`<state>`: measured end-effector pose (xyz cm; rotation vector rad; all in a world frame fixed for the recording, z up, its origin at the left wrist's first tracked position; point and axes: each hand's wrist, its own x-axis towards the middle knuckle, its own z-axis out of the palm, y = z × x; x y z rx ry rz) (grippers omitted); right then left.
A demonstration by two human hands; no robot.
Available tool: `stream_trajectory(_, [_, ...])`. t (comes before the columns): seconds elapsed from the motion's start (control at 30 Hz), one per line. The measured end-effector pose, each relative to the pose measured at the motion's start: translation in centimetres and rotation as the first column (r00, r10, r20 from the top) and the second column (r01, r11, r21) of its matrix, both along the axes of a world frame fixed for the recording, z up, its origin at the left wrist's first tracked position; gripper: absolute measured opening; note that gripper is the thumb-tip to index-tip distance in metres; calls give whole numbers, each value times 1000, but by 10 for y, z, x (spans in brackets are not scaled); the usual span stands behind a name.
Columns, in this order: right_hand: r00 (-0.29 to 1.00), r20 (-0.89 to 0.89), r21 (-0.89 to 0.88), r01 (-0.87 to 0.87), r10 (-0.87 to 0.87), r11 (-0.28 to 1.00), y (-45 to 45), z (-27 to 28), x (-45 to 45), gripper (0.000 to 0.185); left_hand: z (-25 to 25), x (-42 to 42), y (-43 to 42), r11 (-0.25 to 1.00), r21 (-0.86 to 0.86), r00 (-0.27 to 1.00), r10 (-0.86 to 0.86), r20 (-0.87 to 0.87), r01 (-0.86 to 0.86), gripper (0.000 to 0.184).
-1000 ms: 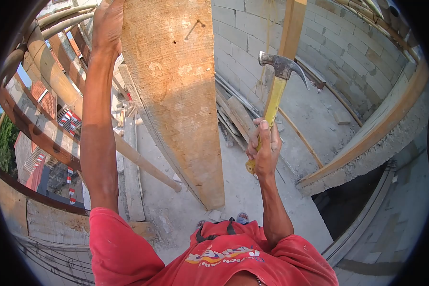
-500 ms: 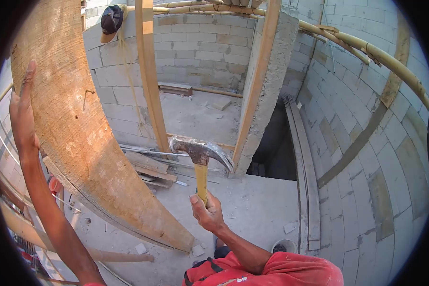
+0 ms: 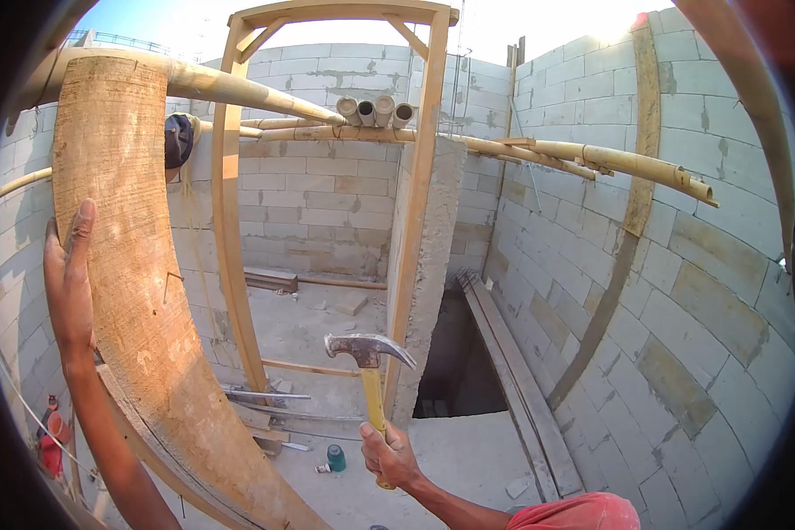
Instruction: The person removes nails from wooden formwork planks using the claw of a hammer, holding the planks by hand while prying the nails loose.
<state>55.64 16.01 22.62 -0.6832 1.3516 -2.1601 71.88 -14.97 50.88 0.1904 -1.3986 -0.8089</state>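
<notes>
Right hand [image 3: 389,455] wrapped firmly round the hammer [image 3: 371,380], head up, claw out to the right, nothing touching the metal. Left hand [image 3: 73,283] up against the plank [image 3: 119,177], thumb laid along the face, fingers at the left edge; whether they grip or just brace, I can't tell. The plank rises beyond my left hand and sweeps down between my 2 hands. And there's the nail [image 3: 172,287], poking out of it, near my left thumb and to its right.

Here's the danger: a swing that glances off the nail could catch that thumb. If my left hand is only bracing, a blow off-centre might twist or slide the plank. Loosen my right hand and the hammer could fly, maybe into the opening [image 3: 459,371] beyond it, to the right; a careless step that way would be worse. A jar [image 3: 336,457] sits on the floor [image 3: 468,468] just left of my right hand, easy to trip on.

Now the murky bits: the plank's foot runs out of view, so what it stands on is a mystery. A pole [image 3: 247,93] passes behind its top, above my left hand; touching or apart, I can't say. The cap [image 3: 177,146] up there is half covered by the plank. Is the nail bent, or is that shadow? Too small to call. The opening's depth is lost in darkness.
</notes>
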Motion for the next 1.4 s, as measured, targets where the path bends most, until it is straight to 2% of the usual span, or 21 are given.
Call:
stream_trajectory(0.3, [996,-1,-34,-92,92,995,1,13,-8,29,-1,3,-5,1000,-4,1000,20,0,-20,73])
stream_trajectory(0.43, [998,-56,58,-36,39,998,1,17,-7,29,-1,1,-2,1000,31,1000,8,-8,-8,75])
stream_trajectory(0.53, [996,-48,78,-70,74,994,1,4,-16,33,4,0,6,999,30,999,-33,-13,33,74])
stream_trajectory(0.67, [972,-227,199,-16,62,980,-8,15,-18,38,3,6,8,998,18,995,-62,75,60,67])
stream_trajectory(0.7, [958,-274,282,-5,86,959,-10,30,-23,40,1,8,5,998,-1,991,-59,120,60,66])
stream_trajectory(0.73, [907,-403,379,45,121,924,-10,48,-36,41,-2,5,1,999,-45,995,-19,102,23,63])
stream_trajectory(0.77, [863,-458,503,56,211,863,-11,76,-50,43,-1,3,-4,993,-116,998,11,66,-3,61])
stream_trajectory(0.83, [588,-664,680,218,462,700,-13,145,-75,53,-1,6,-7,991,-121,993,-51,107,64,63])
stream_trajectory(0.87, [499,-652,734,228,571,639,-20,178,-82,56,-1,8,-9,987,-120,988,-91,126,106,64])
stream_trajectory(0.9, [405,-621,781,249,672,572,-29,207,-85,59,-1,10,-11,987,-140,989,-62,131,81,63])
stream_trajectory(0.97, [385,-494,863,325,779,387,-52,256,-71,61,-2,11,-15,982,-185,991,-13,130,37,62])
stream_trajectory(1.03, [262,-439,864,384,860,324,-75,296,-60,58,0,8,-11,980,-195,997,39,61,-26,49])
stream_trajectory(1.1, [159,-389,847,449,908,284,-93,331,-47,55,1,9,-10,982,-181,997,53,-49,-61,33])
stream_trajectory(1.2, [104,-413,805,506,905,310,-111,363,-36,52,5,16,-5,960,-248,991,-131,13,130,24])
stream_trajectory(1.3, [81,-463,755,557,882,346,-112,378,-31,51,8,11,-6,963,-268,998,-51,-45,37,25])
stream_trajectory(1.4, [97,-524,732,558,846,390,-101,381,-36,52,11,15,-1,967,-249,998,-56,-14,51,25])
